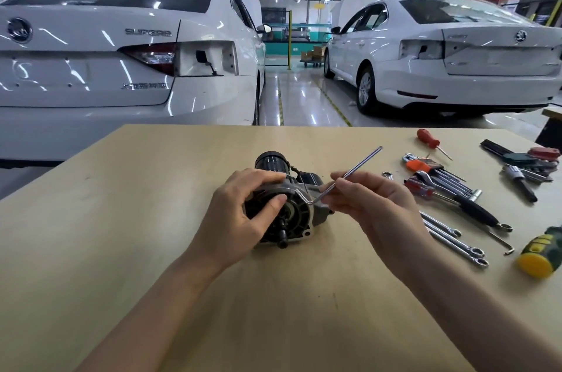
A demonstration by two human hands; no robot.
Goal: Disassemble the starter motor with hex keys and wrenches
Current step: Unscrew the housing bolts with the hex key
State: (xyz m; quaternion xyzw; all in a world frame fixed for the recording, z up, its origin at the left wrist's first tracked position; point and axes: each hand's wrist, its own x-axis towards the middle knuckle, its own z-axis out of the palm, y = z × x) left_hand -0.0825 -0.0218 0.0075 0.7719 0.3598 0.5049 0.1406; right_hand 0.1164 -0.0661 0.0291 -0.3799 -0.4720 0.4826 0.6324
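The starter motor [299, 213] lies on its side in the middle of the wooden table [152, 219], its black-and-silver nose housing facing me. My left hand [243, 213] grips the housing from the left, thumb across its face. My right hand [368, 204] pinches a long silver hex key [355, 169] near its bend. The key's short end points down into the top of the housing, and its long arm slants up and to the right.
Tools lie spread at the right: a red screwdriver [427, 138], an orange hex key set [425, 166], combination wrenches [450, 234], a socket handle [520, 183], a small hex key [504, 245] and a yellow-green screwdriver handle [541, 253]. Two white cars stand beyond the table.
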